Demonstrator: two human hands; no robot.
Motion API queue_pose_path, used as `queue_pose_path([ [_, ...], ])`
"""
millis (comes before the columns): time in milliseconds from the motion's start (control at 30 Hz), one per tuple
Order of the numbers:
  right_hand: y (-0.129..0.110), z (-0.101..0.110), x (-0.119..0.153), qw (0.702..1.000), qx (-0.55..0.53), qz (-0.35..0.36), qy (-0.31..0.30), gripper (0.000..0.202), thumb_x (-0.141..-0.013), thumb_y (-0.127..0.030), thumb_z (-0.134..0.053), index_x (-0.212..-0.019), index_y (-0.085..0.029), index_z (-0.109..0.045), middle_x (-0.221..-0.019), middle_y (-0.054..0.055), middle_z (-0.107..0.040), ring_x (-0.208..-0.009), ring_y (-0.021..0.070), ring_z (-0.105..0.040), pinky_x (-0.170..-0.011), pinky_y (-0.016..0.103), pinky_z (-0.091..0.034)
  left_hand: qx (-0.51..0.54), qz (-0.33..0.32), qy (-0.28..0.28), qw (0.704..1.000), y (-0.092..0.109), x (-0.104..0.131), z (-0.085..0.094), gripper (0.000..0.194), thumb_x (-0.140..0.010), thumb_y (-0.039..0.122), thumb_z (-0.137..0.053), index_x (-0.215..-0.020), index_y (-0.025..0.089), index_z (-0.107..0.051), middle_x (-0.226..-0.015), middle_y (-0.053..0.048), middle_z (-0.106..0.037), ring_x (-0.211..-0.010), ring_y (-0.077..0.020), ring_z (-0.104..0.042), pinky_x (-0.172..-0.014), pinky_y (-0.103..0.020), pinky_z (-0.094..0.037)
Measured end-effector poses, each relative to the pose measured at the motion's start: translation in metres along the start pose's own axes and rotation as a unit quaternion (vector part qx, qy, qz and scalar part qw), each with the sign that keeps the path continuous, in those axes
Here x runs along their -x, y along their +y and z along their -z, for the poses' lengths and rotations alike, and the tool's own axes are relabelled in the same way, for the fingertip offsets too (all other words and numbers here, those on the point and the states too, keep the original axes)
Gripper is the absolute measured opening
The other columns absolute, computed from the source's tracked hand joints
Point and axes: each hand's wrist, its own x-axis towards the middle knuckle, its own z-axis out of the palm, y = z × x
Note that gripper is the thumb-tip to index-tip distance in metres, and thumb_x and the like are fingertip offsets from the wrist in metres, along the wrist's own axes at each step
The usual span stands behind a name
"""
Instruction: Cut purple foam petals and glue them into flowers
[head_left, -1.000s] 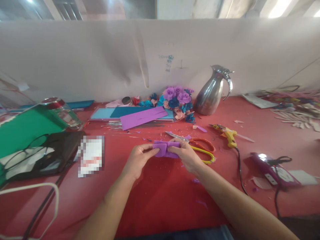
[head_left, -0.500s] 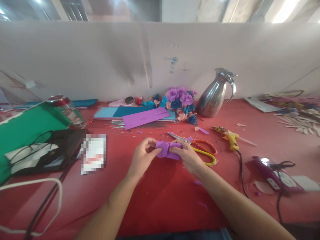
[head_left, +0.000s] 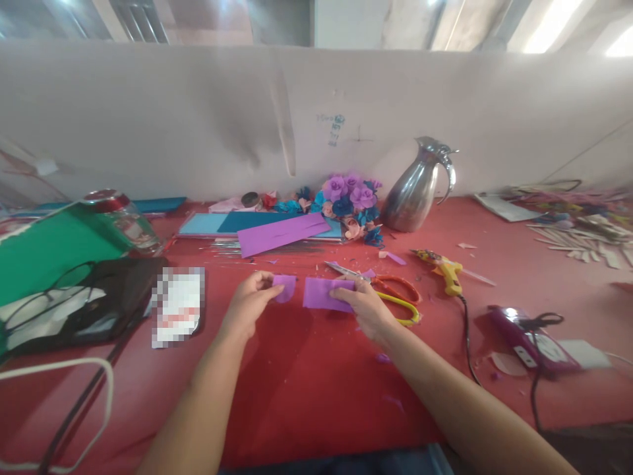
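Left hand (head_left: pixel 251 300) pinched on a small purple paper petal (head_left: pixel 285 288), right hand (head_left: pixel 363 303) clasped on a purple paper rectangle (head_left: pixel 319 293), pieces held apart above red worktop (head_left: pixel 297 396), orange-and-yellow-handled scissors (head_left: pixel 398 287) just beyond right hand.

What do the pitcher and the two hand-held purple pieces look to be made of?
Silver pitcher: likely polished steel; bright, mirror-like streaks. Small purple piece with rounded corner, purple rectangle: matte, thin, paper or foam sheet; can't tell which.

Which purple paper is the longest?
The purple strip lying across the blue sheets. It's longer than the small piece in the left hand and the wider piece in the right hand.
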Motion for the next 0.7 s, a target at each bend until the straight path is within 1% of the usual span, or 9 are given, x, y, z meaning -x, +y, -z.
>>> queue_pose_path([
  [100,-0.001,-0.001,0.000,1.000,-0.008,-0.003,-0.003,0.020,-0.054,-0.021,-0.073,-0.070,-0.016,-0.063,-0.063,-0.003,-0.066,-0.059,0.0108,-0.057,-0.061,0.023,-0.042,-0.163,-0.034,0.100,0.981,-0.002,-0.010,0.015,0.021,-0.060,0.017,-0.067,-0.080,0.020,-0.061,-0.083,-0.006,-0.066,-0.085,-0.0244,-0.060,-0.081,-0.036,-0.042],
  [167,-0.002,-0.003,0.000,1.000,-0.011,-0.013,-0.008,0.020,-0.052,-0.021,-0.074,-0.069,-0.016,-0.063,-0.062,-0.003,-0.066,-0.058,0.0109,-0.058,-0.061,0.023,-0.043,-0.225,-0.115,0.171,0.952,0.001,-0.007,0.013,0.024,-0.061,0.016,-0.067,-0.085,0.021,-0.064,-0.098,-0.009,-0.065,-0.103,-0.0286,-0.055,-0.091,-0.038,-0.038],
  [200,-0.002,-0.003,0.000,1.000,-0.011,-0.021,-0.008,0.020,-0.052,-0.022,-0.074,-0.068,-0.016,-0.064,-0.062,-0.002,-0.066,-0.057,0.0109,-0.058,-0.061,0.023,-0.043,-0.218,-0.152,0.179,0.947,0.004,-0.003,0.008,0.025,-0.063,0.018,-0.068,-0.088,0.021,-0.066,-0.105,-0.010,-0.064,-0.109,-0.0290,-0.052,-0.094,-0.038,-0.036],
  [267,-0.004,-0.004,0.001,0.999,-0.007,-0.033,-0.012,0.019,-0.052,-0.023,-0.073,-0.067,-0.015,-0.064,-0.061,-0.002,-0.067,-0.055,0.0112,-0.058,-0.060,0.024,-0.043,-0.135,-0.152,0.090,0.975,0.008,0.008,-0.007,0.026,-0.070,0.030,-0.066,-0.095,0.020,-0.066,-0.105,-0.010,-0.064,-0.103,-0.0252,-0.056,-0.089,-0.034,-0.040],
  [333,-0.004,-0.004,0.001,0.999,-0.002,-0.031,-0.022,0.017,-0.053,-0.023,-0.072,-0.067,-0.014,-0.065,-0.061,-0.001,-0.067,-0.055,0.0114,-0.058,-0.061,0.024,-0.044,-0.031,-0.058,-0.087,0.994,0.011,0.018,-0.023,0.036,-0.073,0.040,-0.065,-0.102,0.020,-0.065,-0.094,-0.008,-0.067,-0.089,-0.0211,-0.060,-0.079,-0.031,-0.044],
  [400,-0.003,-0.004,0.000,0.999,0.005,-0.019,-0.031,0.015,-0.055,-0.023,-0.071,-0.065,-0.014,-0.066,-0.060,-0.001,-0.066,-0.055,0.0110,-0.057,-0.061,0.024,-0.044,0.018,0.016,-0.172,0.985,0.011,0.024,-0.036,0.036,-0.069,0.042,-0.070,-0.095,0.017,-0.067,-0.084,-0.006,-0.068,-0.076,-0.0180,-0.061,-0.071,-0.028,-0.044],
  [433,-0.002,-0.003,0.000,0.999,0.009,-0.013,-0.031,0.014,-0.055,-0.023,-0.070,-0.065,-0.014,-0.065,-0.060,-0.001,-0.066,-0.055,0.0107,-0.056,-0.061,0.024,-0.043,0.029,0.038,-0.181,0.982,0.011,0.025,-0.041,0.035,-0.067,0.041,-0.072,-0.091,0.016,-0.068,-0.081,-0.006,-0.069,-0.073,-0.0169,-0.060,-0.069,-0.027,-0.044],
  [600,-0.001,0.001,-0.006,0.997,0.069,0.025,-0.022,0.016,-0.061,-0.027,-0.066,-0.072,-0.015,-0.063,-0.063,-0.002,-0.065,-0.058,0.0120,-0.056,-0.061,0.024,-0.042,0.024,0.067,-0.123,0.990,0.014,0.021,-0.053,0.029,-0.059,0.031,-0.077,-0.083,0.015,-0.071,-0.073,-0.004,-0.071,-0.065,-0.0147,-0.059,-0.065,-0.025,-0.042],
  [700,-0.014,0.018,-0.007,0.968,0.235,0.082,-0.037,0.021,-0.070,-0.031,-0.060,-0.084,-0.016,-0.063,-0.072,0.001,-0.066,-0.067,0.0160,-0.059,-0.065,0.027,-0.044,0.035,0.100,-0.103,0.989,0.017,0.016,-0.053,0.028,-0.056,0.029,-0.078,-0.078,0.015,-0.071,-0.068,-0.004,-0.070,-0.061,-0.0144,-0.059,-0.062,-0.025,-0.041],
])
